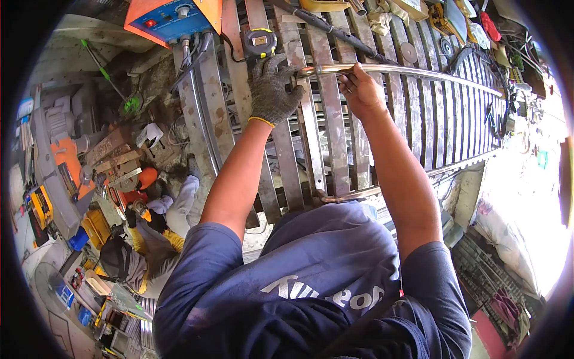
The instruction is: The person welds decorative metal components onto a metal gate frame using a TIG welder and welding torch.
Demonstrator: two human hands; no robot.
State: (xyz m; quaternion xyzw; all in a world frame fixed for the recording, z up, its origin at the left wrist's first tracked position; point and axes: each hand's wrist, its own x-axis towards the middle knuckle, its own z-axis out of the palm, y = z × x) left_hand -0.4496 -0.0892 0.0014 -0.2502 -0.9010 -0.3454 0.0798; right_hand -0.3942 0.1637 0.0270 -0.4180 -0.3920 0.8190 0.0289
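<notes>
Closest to the person's chest, below both wrists, a lower curved rail [350,194] runs along the near edge of a gate of flat metal bars [326,149], which lies flat under both forearms.

Further out, the right hand [360,91] is bare and closed round a steel tube [418,72]. The fingers wrap over it just beside its bent end, and the tube sweeps away from that hand to the right across the bars. The left hand [272,88] wears a grey knit glove and sits just to the left of the bend, fingers half curled and touching it. Whether it truly grips the tube, I cannot tell.

Just beyond the gloved fingers a tape measure [258,43] rests on the bars. Past that, up and to the left of the gloved hand, stands an orange and blue welding machine [173,18] with cables [194,51] plugged into its front.

Well off to the left of the gloved hand, down on the floor, lies a yellow case [40,206] among scattered tools; what it holds is too small to make out.
</notes>
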